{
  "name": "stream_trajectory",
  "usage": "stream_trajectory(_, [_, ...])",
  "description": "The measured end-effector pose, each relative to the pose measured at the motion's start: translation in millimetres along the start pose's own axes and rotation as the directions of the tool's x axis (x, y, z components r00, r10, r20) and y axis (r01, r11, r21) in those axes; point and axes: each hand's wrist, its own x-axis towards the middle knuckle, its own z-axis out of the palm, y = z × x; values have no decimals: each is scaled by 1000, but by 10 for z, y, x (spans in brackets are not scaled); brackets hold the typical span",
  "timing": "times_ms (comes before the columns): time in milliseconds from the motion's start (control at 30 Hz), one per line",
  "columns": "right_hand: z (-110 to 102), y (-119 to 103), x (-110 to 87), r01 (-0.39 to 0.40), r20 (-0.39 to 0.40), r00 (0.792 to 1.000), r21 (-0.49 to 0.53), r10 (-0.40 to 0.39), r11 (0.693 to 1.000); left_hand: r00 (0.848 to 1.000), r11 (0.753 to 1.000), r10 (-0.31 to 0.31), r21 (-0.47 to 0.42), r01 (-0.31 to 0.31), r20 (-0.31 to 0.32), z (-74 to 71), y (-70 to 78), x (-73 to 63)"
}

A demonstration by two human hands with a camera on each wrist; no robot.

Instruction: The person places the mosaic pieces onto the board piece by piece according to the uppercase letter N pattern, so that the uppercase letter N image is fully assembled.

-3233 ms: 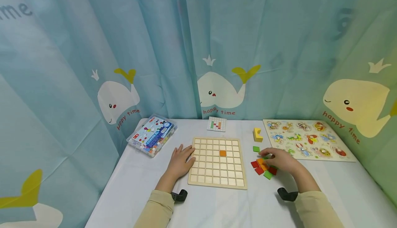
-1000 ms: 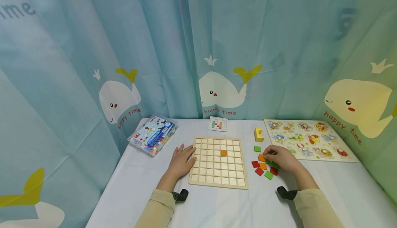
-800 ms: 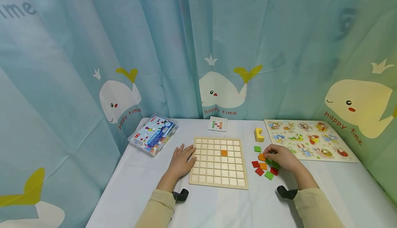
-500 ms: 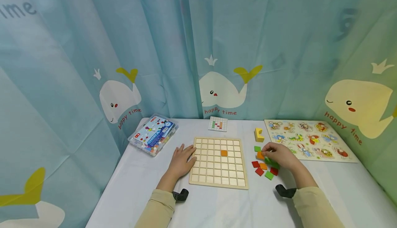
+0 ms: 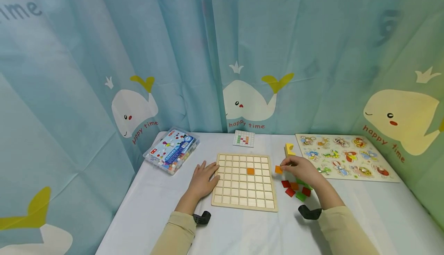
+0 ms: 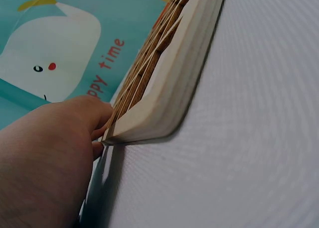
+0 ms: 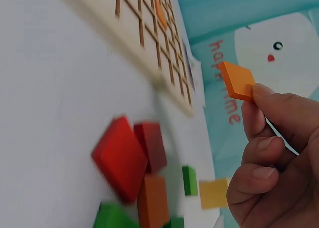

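My right hand (image 5: 301, 169) pinches an orange square tile (image 7: 238, 80) between thumb and fingertip, held up just off the right edge of the wooden grid board (image 5: 243, 208). One orange tile (image 5: 250, 171) sits in a cell in the board's upper right part. My left hand (image 5: 202, 181) lies at the board's left edge with fingers extended, touching the frame. Below the right hand lies a loose group of tiles: red tiles (image 5: 290, 192), an orange tile (image 5: 294, 186) and green tiles (image 5: 300, 196). In the right wrist view a separate green tile (image 7: 189, 180) stands out near the yellow block.
Behind the board lies a small pattern card (image 5: 244, 139) with coloured squares. A yellow block (image 5: 289, 149) with a curved notch stands behind the right hand. At right is an insect puzzle board (image 5: 341, 155); at left, a clear box (image 5: 171, 151) of small coloured pieces.
The right hand has picked an orange tile out of the group and carried it left and away from me, toward the board. The left hand stays in place.
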Motion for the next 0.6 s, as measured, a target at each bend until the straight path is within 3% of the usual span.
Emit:
stream_trajectory(300, [163,-144,113,40,31,999,70,-42,997,1000,1000,-2,8,2,-2,27,-19,12])
stream_trajectory(600, [322,-287,161,14,42,999,82,-17,997,1000,1000,-8,4,8,1,25,-16,10])
